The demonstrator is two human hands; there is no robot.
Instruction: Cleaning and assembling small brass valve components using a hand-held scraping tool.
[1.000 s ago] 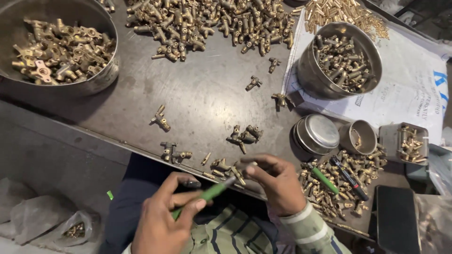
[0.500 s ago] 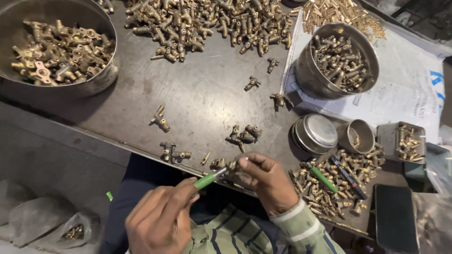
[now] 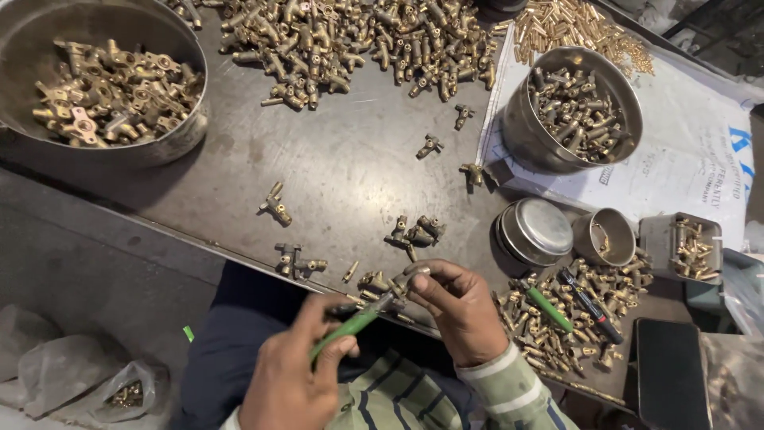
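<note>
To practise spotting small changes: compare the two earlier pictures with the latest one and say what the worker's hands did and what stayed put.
The left hand drew nearer, bringing its green-handled tool up to the brass fitting pinched in the right hand, which has closed in around it. Neither hand let go of anything. The bowls, the cans and the loose fittings on the metal table lie as before.

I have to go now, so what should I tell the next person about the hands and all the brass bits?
Left hand: grips a green-handled tool, tip at a fitting.
Right hand: pinches that brass fitting at the table edge.
Big pile lies at the far side; bowl at left and pot at right hold more.
Done or left: cannot tell which heap is finished.
</note>
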